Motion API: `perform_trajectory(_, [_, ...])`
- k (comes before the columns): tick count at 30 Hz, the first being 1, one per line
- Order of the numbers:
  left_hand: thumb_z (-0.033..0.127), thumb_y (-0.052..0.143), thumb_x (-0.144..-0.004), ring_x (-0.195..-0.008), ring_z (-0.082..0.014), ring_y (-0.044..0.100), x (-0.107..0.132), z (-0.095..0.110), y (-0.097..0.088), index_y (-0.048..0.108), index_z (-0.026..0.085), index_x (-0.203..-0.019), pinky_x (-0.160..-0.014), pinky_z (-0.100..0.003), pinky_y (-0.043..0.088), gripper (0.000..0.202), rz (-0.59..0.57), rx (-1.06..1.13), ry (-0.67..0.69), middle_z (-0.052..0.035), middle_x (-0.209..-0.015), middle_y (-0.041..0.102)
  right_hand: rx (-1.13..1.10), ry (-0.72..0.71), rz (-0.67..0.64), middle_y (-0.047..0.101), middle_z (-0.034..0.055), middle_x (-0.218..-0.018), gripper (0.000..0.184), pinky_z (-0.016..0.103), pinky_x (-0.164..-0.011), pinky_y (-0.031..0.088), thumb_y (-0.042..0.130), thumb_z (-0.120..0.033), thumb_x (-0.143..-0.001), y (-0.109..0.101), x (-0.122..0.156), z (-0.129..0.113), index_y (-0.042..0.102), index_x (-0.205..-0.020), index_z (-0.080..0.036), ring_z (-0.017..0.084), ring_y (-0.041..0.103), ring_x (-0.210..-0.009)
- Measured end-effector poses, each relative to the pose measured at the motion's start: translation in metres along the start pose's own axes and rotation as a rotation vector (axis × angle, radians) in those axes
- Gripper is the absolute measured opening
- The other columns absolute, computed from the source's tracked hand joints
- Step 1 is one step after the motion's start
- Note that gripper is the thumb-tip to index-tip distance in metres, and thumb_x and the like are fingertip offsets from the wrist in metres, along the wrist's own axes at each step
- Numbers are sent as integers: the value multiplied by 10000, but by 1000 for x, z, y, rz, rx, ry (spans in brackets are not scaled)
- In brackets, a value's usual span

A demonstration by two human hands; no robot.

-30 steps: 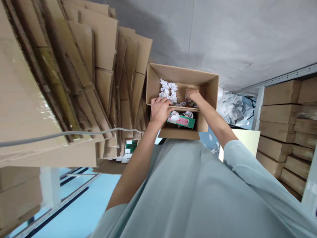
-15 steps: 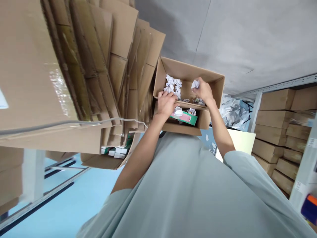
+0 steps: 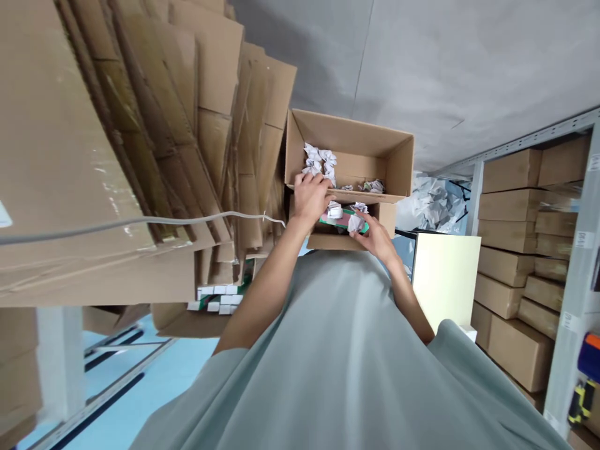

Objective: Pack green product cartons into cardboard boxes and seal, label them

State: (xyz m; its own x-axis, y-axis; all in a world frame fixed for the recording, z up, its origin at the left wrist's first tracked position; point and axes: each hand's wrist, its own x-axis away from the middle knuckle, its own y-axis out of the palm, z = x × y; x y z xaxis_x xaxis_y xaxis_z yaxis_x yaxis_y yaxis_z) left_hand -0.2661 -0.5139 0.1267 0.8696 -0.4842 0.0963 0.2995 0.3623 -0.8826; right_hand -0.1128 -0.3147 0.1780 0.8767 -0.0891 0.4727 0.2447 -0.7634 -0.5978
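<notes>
An open cardboard box (image 3: 356,128) stands in front of me with white crumpled paper (image 3: 320,159) at its left. My left hand (image 3: 310,199) is closed over this box's near wall, fingers curled inward beside the paper. A second open cardboard box (image 3: 335,241) sits nearer to my body. Inside it lie a green and pink carton (image 3: 344,219), partly covered, and some crumpled paper. My right hand (image 3: 375,237) is over the nearer box, thumb and fingers around a crumpled paper ball (image 3: 357,222) on top of the carton.
Flattened cardboard sheets (image 3: 220,94) stand stacked at the left, with a grey cable (image 3: 140,220) across them. A lower box holds several small white-ended cartons (image 3: 225,299). At the right are a heap of crumpled paper (image 3: 434,200), a pale yellow panel (image 3: 447,275) and shelved boxes (image 3: 504,244).
My right hand has moved from inside the far box toward my body and into the nearer box, carrying the paper ball. My left hand stays on the far box's near wall.
</notes>
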Motion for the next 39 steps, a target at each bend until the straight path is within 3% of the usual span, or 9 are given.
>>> perform_trajectory(5, [395,822,-942,-1292,-395,625,-1,-5,5,808,236,-1176,-1225,-599,383,284,15,38,22,-144,-1224,772,43,33,106,659,152,-1494,625,459,-1054,616,718,-398,-1022,-5,15,24,591,-1618,-258,234,776,-927])
perform_trajectory(10, [552,842,-920,-1447,-402,571,3,0,4,700,209,-1442,-1350,-610,276,641,148,128,-12,-165,-1427,709,166,119,205,616,213,-1558,629,524,-1248,505,714,-369,-1025,-15,18,53,576,-1606,-171,375,611,-1466])
perform_trajectory(13, [557,752,-1002,-1578,-374,484,31,8,4,614,202,-1517,-1364,-556,301,640,329,162,-69,-186,-1592,601,204,201,147,600,228,-1579,649,508,-1256,492,712,-369,-1038,-14,8,65,543,-1625,-147,380,583,-1498])
perform_trajectory(16, [464,587,-1110,-1550,-316,530,71,13,17,597,190,-1476,-1336,-493,380,458,441,185,-227,-207,-1574,595,229,259,42,602,242,-1586,669,486,-1186,533,690,-363,-1054,-7,-5,74,503,-1654,-135,384,656,-1412])
perform_trajectory(20, [378,676,-1037,-1477,-349,619,107,12,47,560,146,-1498,-1255,-497,500,529,237,166,-613,-245,-1542,623,262,237,-70,655,264,-1546,636,486,-1122,550,521,-261,-1104,4,-20,79,431,-1715,-108,392,716,-1332])
perform_trajectory(23, [321,710,-1004,-1416,-396,681,111,9,68,556,105,-1545,-1199,-512,544,603,-24,113,-808,-267,-1509,685,301,224,-100,702,280,-1499,716,514,-1090,569,393,-243,-1145,11,-25,80,203,-1822,-110,403,755,-1275])
perform_trajectory(26, [259,604,-1056,-1323,-412,744,106,10,82,605,60,-1516,-1148,-501,564,501,-145,62,-897,-285,-1368,772,352,241,-117,714,277,-1496,769,521,-1083,581,327,-294,-1183,18,-24,81,-35,-1844,-142,397,780,-1242])
perform_trajectory(32, [249,502,-1100,-1279,-385,776,105,12,91,682,79,-1437,-1088,-464,590,418,-128,11,-941,-280,-1326,794,322,214,-77,661,271,-1588,773,505,-1113,563,276,-256,-1170,26,-17,85,-104,-1835,-155,376,764,-1288])
perform_trajectory(39, [245,503,-1079,-1278,-415,777,106,7,88,713,86,-1373,-1079,-488,597,395,-123,16,-832,-292,-1290,802,250,255,10,706,233,-1552,716,476,-1176,537,370,-267,-1172,37,-6,90,153,-1841,-133,349,747,-1350])
